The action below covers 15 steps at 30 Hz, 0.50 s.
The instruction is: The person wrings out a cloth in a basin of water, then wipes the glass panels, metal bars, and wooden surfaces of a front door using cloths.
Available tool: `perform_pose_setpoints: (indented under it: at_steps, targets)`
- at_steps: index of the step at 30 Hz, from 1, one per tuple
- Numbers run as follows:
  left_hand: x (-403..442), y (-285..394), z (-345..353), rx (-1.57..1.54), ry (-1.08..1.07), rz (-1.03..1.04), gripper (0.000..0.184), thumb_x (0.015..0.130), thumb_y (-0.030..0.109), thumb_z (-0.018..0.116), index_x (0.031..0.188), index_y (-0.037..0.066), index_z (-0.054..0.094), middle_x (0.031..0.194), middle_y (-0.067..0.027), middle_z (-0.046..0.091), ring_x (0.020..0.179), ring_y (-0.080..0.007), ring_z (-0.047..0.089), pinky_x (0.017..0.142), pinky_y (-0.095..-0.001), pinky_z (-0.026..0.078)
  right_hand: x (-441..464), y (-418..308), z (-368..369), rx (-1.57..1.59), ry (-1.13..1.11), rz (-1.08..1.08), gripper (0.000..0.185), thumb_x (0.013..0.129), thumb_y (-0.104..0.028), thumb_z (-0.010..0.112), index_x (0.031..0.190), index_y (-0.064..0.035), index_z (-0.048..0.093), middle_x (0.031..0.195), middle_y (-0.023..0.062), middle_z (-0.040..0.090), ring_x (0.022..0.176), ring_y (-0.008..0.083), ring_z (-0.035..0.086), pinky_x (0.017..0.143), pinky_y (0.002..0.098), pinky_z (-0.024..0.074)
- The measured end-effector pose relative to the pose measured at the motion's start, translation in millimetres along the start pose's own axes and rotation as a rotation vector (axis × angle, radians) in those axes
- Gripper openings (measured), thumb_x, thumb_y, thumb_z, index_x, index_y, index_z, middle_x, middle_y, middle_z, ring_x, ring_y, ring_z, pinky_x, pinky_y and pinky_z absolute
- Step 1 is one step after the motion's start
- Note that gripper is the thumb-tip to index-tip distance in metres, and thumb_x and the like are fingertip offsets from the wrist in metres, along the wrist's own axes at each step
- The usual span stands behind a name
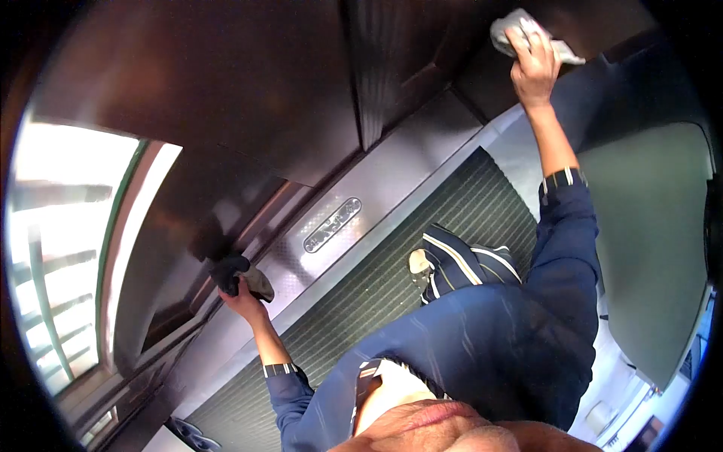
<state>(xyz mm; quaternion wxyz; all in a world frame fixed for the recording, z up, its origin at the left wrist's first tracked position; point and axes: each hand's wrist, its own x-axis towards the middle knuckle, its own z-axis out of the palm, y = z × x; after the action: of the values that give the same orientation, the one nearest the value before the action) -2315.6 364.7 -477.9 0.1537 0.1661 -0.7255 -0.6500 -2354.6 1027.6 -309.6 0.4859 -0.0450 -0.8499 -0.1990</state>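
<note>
My right hand [533, 71], at the top right, is closed on a crumpled white cloth [514, 34] and holds it against a dark, shiny panel [587, 26]. At the lower left, my left hand [242, 297] is closed around a dark, bunched object [228, 275] with a greyish part beside it, near the lower edge of a glossy brown panel [203, 83]. I cannot make out exactly what the dark object is.
A metal sill [290, 275] with an oval embossed plate [333, 224] runs diagonally beside a ribbed dark mat [339, 294]. My foot [419, 261] is over the mat. A bright window [68, 248] lies at left, and a grey-green panel [648, 241] at right.
</note>
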Motion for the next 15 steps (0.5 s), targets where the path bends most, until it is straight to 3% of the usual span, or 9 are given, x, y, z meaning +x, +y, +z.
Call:
perform_pose_setpoints:
  at_steps: [2, 4, 6, 11, 12, 13, 15]
  targets:
    - [-0.5, 0.2, 5.6, -0.056, 0.022, -0.052, 0.043, 0.078, -0.004, 0.060, 0.119, 0.004, 0.045, 0.108, -0.0074, 0.057, 0.098, -0.0195, 0.055, 0.087, -0.0336, 0.044, -3.9, 16.0, 11.5, -0.278, -0.179, -0.082, 0.048, 0.074, -0.005, 0.055, 0.118, -0.0242, 0.057, 0.122, 0.0013, 0.055, 0.121, 0.0170, 0.047, 0.097, 0.0339, 0.0335]
    - [-5.4, 15.4, 13.2, -0.090, 0.029, -0.071, 0.044, 0.077, -0.005, 0.060, 0.118, 0.003, 0.046, 0.109, -0.0076, 0.057, 0.098, -0.0197, 0.055, 0.087, -0.0337, 0.044, -44.2, 36.7, 44.5, -0.332, -0.314, -0.184, 0.049, 0.079, -0.011, 0.050, 0.125, -0.0259, 0.051, 0.128, -0.0008, 0.051, 0.124, 0.0167, 0.043, 0.101, 0.0346, 0.0318]
    - [-4.1, 18.8, 12.1, -0.038, -0.002, -0.092, 0.044, 0.076, -0.005, 0.060, 0.117, 0.003, 0.047, 0.109, -0.0074, 0.057, 0.098, -0.0196, 0.055, 0.087, -0.0333, 0.044, -73.5, 21.9, 62.1, -0.304, -0.476, -0.248, 0.046, 0.081, -0.016, 0.046, 0.125, -0.0251, 0.051, 0.128, -0.0006, 0.050, 0.126, 0.0165, 0.040, 0.106, 0.0350, 0.0304]
    - [6.7, 15.5, -6.9, 0.004, -0.073, -0.069, 0.041, 0.076, -0.002, 0.063, 0.115, 0.002, 0.050, 0.105, -0.0063, 0.058, 0.093, -0.0171, 0.055, 0.085, -0.0299, 0.043, -149.3, -17.5, 88.9, -0.115, -0.871, -0.245, 0.041, 0.083, -0.013, 0.045, 0.122, -0.0149, 0.055, 0.133, 0.0056, 0.047, 0.125, 0.0227, 0.041, 0.106, 0.0390, 0.0311]
    - [10.7, 15.3, -8.9, 0.019, -0.055, -0.065, 0.041, 0.076, -0.001, 0.063, 0.115, 0.002, 0.050, 0.104, -0.0063, 0.059, 0.092, -0.0165, 0.055, 0.085, -0.0295, 0.043, -188.5, -3.0, 119.0, 0.003, -0.726, -0.138, 0.038, 0.081, -0.019, 0.053, 0.119, -0.0137, 0.058, 0.131, 0.0078, 0.050, 0.124, 0.0230, 0.043, 0.103, 0.0382, 0.0340]
    - [12.1, 16.6, -10.6, -0.009, -0.053, -0.078, 0.042, 0.077, 0.000, 0.064, 0.116, 0.003, 0.050, 0.105, -0.0064, 0.058, 0.093, -0.0170, 0.055, 0.084, -0.0305, 0.044, -176.3, -19.4, 106.5, -0.017, -0.891, -0.071, 0.036, 0.080, -0.019, 0.054, 0.116, -0.0141, 0.060, 0.125, 0.0089, 0.054, 0.121, 0.0242, 0.046, 0.103, 0.0389, 0.0333]
    - [14.6, 16.7, -11.2, 0.013, -0.025, -0.118, 0.044, 0.077, 0.003, 0.065, 0.117, 0.004, 0.049, 0.106, -0.0058, 0.059, 0.093, -0.0168, 0.056, 0.083, -0.0309, 0.044, -183.8, -35.5, 93.4, 0.198, -0.966, 0.305, 0.034, 0.079, -0.019, 0.056, 0.112, -0.0140, 0.062, 0.116, 0.0116, 0.060, 0.117, 0.0265, 0.050, 0.101, 0.0407, 0.0349]
